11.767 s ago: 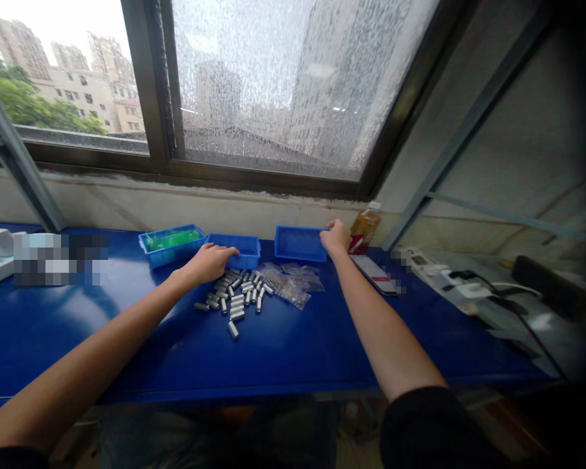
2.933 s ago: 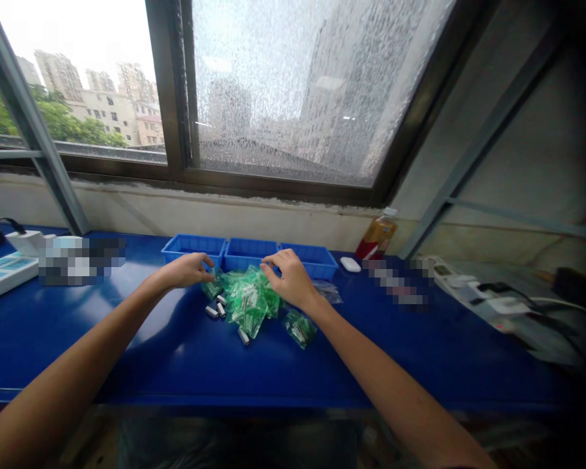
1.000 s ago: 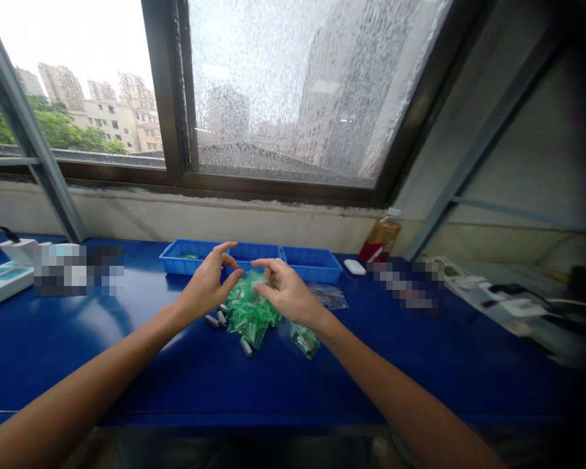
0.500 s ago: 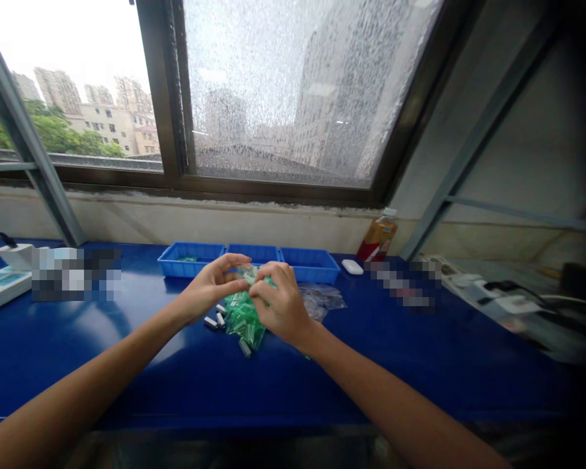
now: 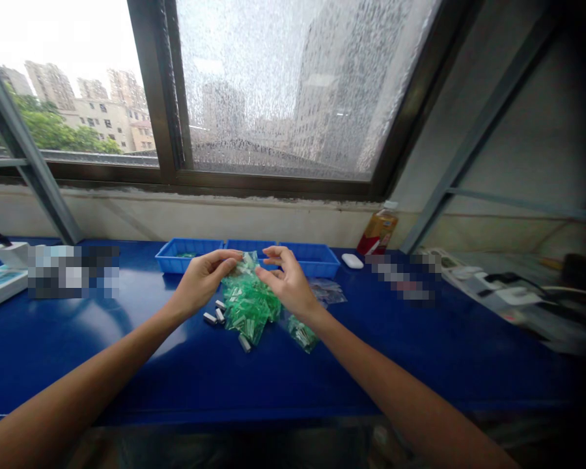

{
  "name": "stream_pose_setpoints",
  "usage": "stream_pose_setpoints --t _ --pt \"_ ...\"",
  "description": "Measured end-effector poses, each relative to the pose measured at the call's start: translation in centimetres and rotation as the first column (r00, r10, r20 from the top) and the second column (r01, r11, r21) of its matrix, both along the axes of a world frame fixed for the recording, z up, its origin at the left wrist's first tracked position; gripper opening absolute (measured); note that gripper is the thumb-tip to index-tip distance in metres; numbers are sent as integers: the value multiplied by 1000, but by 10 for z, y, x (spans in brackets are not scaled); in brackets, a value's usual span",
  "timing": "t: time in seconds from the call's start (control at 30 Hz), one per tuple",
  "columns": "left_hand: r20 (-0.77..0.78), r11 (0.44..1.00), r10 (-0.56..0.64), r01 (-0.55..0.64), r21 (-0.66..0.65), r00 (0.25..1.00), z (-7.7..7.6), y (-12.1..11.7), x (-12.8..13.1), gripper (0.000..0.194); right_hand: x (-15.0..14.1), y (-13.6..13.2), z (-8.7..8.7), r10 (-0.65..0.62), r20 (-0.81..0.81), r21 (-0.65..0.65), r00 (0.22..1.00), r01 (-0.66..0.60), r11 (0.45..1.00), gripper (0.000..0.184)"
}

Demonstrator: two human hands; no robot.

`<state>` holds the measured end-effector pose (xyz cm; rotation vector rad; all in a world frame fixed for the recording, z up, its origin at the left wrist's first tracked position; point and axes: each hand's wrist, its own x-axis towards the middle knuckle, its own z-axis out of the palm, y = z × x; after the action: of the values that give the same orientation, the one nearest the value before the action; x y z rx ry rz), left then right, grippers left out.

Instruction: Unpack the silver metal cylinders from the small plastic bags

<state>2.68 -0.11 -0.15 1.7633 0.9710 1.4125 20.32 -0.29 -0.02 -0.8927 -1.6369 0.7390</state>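
My left hand [image 5: 202,280] pinches the left edge of a small clear plastic bag [image 5: 248,262] between thumb and fingers. On the bag's right side is my right hand [image 5: 289,283], its thumb and fingers apart, the thumb close to the bag; whether it touches is hard to tell. Below both hands lies a heap of green pieces in clear plastic [image 5: 251,306]. Several small silver-and-black blocks [image 5: 209,318] lie along its left and front. Another small bag with green and metallic contents [image 5: 303,335] rests beneath my right wrist.
Three blue trays stand in a row at the back, the left tray [image 5: 190,266] with some green pieces in it. Flat clear bags [image 5: 329,291] lie right of my hand. Farther right are a white case [image 5: 352,261] and a drink bottle [image 5: 378,231]. A power strip [image 5: 2,283] sits at left.
My right hand has moved right, away from my left, and its fingers have spread. The small clear bag and the green heap show more openly between my hands.
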Motion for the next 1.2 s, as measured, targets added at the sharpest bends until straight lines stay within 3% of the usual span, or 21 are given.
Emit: stream_pose_setpoints --t 0.07,0.13,0.27,0.4,0.53,0.63,0.77,0.87,0.97,1.2 --pt "-31 999 43 -42 30 999 1 -1 1 23 -1 2 -1 94 -58 -107 994 -99 989 38" --pt "-54 997 65 -63 45 996 1 -2 1 23 -1 2 -1 187 -101 -129 977 -199 971 40" --pt "-105 996 69 -62 67 992 0 -1 0 22 -1 0 -1 209 -39 -86 977 -211 974 29" --pt "-121 996 63 -53 78 991 -2 1 -2 21 0 3 -6 170 67 -59 983 -166 984 21" --pt "-92 998 49 -46 33 995 -4 2 -2 21 3 5 -9 77 207 91 975 -97 991 17" --pt "-61 1000 26 -26 -1 998 -7 2 0 21 7 6 -8 -20 326 254 945 -67 965 16" --pt "1 995 -87 87 -48 996 -9 1 3 24 10 8 -6 -131 424 396 896 -53 917 14" --pt "25 984 -158 159 -74 987 -9 0 4 26 11 7 -5 -172 450 436 876 -48 899 13" --pt "8 990 -134 134 -51 991 -9 2 3 15 10 6 -4 -182 475 449 861 -59 892 13" --pt "-249 992 -20 51 117 968 -11 10 -2 15 6 5 -3 -166 450 411 877 -39 911 13"
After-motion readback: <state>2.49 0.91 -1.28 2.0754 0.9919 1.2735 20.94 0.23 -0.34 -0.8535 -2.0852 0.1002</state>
